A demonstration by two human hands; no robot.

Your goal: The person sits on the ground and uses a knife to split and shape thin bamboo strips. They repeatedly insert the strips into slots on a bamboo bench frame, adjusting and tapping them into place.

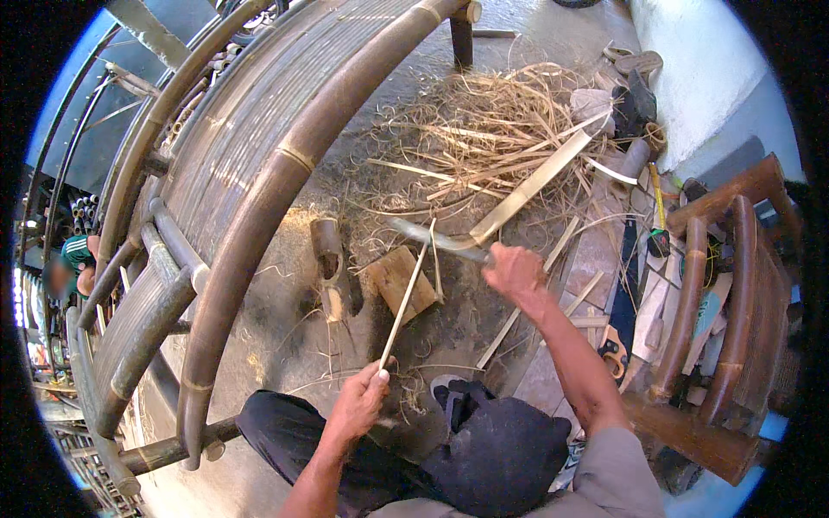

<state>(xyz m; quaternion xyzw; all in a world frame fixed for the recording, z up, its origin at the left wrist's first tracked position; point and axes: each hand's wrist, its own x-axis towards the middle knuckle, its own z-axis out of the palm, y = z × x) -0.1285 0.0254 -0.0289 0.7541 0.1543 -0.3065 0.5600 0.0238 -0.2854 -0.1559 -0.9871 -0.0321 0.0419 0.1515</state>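
My left hand [358,404] is closed around the lower end of a thin, pale bamboo strip [404,306], which slants up and away from me. In my right hand [518,274] is the handle of a knife, its blade [440,239] blurred and pointing left. The blade lies at the strip's far end, where a thin sliver [436,263] hangs down. Whether the edge is in the bamboo, I cannot tell. Beneath the strip a square wooden block [402,283] rests on the floor. Left of it stands a dark bamboo tube [326,250] with a cut-out.
A long bamboo bench [294,155] curves along the left. Shavings [492,129] heap up ahead, with a split bamboo length [535,186] across them. To the right are a tape measure [659,242], an orange-handled saw [613,350] and a bamboo chair [725,371]. Another person [78,259] is far left.
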